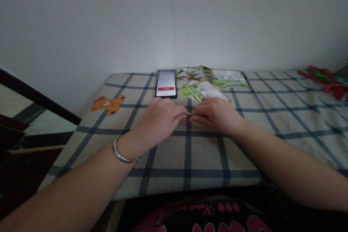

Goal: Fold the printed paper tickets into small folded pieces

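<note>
Small, thin, pale-grey piece (188,114) of a material too tiny to make out spans the narrow gap between the two hands, just above the cloth near the middle of the table. The left hand (163,117) pinches its one end, thumb and forefinger closed together with hardly any opening; the right hand (216,116) grips the other end the same way. The remaining fingers of both hands are curled, and whether they hold anything I cannot tell. A silver metal bangle (119,154) circles the left wrist.

Under the hands spreads a beige tablecloth with dark blue-grey checks (203,156). Just beyond the left hand lies a black-edged smartphone (166,88), its lit screen showing a red button. Beside it, green-and-white printed cards (208,91) lie fanned and overlapping, near the right hand. An orange-brown flat bear figure (108,105) is left of the phone.
</note>
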The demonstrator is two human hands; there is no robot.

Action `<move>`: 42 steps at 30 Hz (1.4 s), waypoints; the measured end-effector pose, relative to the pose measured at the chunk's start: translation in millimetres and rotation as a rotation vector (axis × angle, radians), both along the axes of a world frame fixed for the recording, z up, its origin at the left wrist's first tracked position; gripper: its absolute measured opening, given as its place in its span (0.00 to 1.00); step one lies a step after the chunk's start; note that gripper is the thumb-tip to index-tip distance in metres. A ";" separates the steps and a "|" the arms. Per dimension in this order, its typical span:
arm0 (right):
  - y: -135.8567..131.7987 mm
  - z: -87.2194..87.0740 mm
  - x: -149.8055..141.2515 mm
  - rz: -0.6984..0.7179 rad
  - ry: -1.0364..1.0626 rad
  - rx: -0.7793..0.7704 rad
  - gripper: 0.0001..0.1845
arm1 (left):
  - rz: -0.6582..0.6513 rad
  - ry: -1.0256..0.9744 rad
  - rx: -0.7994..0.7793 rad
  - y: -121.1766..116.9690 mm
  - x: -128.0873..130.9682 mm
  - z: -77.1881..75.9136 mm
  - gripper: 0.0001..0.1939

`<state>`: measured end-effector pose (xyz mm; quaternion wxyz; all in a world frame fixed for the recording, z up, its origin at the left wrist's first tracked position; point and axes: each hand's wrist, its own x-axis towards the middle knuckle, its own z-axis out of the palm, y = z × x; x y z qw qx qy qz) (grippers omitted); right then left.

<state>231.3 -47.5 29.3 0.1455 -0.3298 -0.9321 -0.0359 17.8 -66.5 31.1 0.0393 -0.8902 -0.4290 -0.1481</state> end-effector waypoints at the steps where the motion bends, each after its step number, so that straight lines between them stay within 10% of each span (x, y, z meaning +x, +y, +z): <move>1: 0.1 1.4 -0.1 -0.005 -0.012 -0.009 0.18 | 0.010 0.005 0.007 0.2 -0.7 0.3 0.08; 42: 1.1 1.0 2.1 0.009 0.060 -0.038 0.13 | -0.033 0.052 -0.017 2.5 -2.5 -3.5 0.11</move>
